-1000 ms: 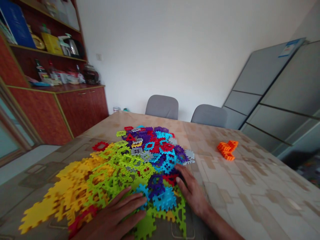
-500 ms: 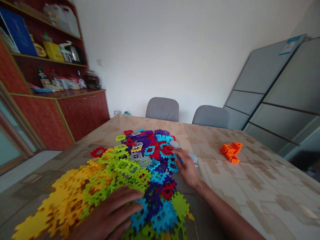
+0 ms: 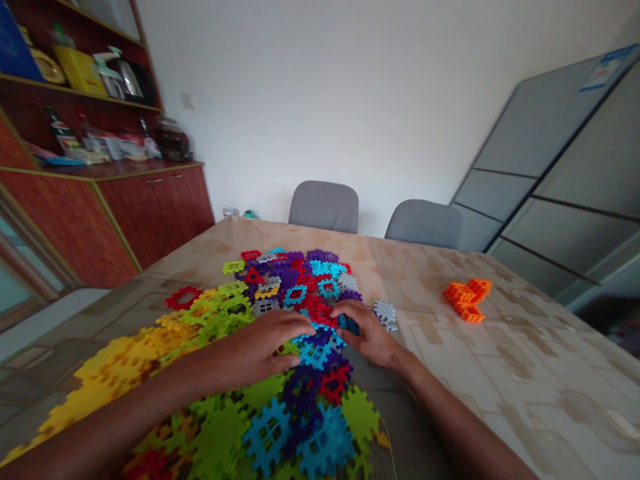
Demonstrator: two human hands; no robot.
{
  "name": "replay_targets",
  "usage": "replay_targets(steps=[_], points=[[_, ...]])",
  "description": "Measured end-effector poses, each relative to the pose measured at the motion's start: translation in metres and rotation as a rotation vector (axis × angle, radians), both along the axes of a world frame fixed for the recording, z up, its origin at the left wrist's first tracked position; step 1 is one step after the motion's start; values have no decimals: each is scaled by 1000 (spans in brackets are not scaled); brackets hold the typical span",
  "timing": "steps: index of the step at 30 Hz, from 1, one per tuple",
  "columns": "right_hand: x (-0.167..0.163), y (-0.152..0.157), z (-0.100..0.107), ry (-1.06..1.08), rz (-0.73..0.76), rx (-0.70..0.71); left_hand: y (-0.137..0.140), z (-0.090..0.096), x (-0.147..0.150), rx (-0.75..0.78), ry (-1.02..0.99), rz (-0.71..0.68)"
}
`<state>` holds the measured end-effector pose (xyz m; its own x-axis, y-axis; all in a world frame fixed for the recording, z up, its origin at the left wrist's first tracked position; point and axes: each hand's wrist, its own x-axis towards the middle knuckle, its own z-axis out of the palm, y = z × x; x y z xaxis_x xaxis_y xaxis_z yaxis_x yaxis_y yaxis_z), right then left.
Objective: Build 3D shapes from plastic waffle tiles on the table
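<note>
A large heap of interlocking plastic puzzle blocks with notched edges covers the middle and left of the table, in yellow, lime green (image 3: 220, 430), light blue (image 3: 327, 440), purple, red and grey. My left hand (image 3: 270, 343) reaches across the green blocks, fingers stretched toward the right and thumb apart. Facing it, my right hand (image 3: 367, 333) rests at the heap's right side with curved fingers and thumb apart, over red and blue blocks. Nothing plainly sits in either grip, though the fingertips partly cover the blocks beneath. A red block (image 3: 183, 298) lies at the heap's left edge.
On the right of the patterned tabletop (image 3: 530, 373) stands a joined cluster of orange blocks (image 3: 469, 300). Grey blocks (image 3: 385, 311) lie beyond my right hand. Two grey chairs (image 3: 324, 207) stand behind the table. A wooden cabinet (image 3: 155, 207) with shelves is at left.
My left hand has moved forward and right, from the near green blocks to the heap's middle. My right hand has shifted slightly left. The view has tilted a little.
</note>
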<state>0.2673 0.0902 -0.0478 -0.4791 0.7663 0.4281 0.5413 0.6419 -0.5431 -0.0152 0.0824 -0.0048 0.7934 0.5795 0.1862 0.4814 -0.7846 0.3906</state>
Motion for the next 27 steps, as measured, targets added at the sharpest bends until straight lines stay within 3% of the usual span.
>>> replay_targets(steps=[3, 8, 14, 17, 20, 23, 27], points=[[-1, -8, 10, -21, 101, -10, -1, -3, 7, -2, -16, -58], [0, -14, 27, -34, 95, -29, -3, 10, -14, -46, 14, 46], [3, -55, 44, -92, 82, -150, -45, 13, -34, -62, 20, 122], [9, -87, 42, -168, 127, -252, -73, 8, -24, -5, 49, 109], [14, -108, 33, -212, 111, -316, -90, 8, -3, 19, 107, -10], [10, -113, 26, -211, 86, -336, -94, 10, 19, 28, 166, -145], [-1, -109, 20, -141, 95, -300, -91, 7, 29, 120, 156, -129]])
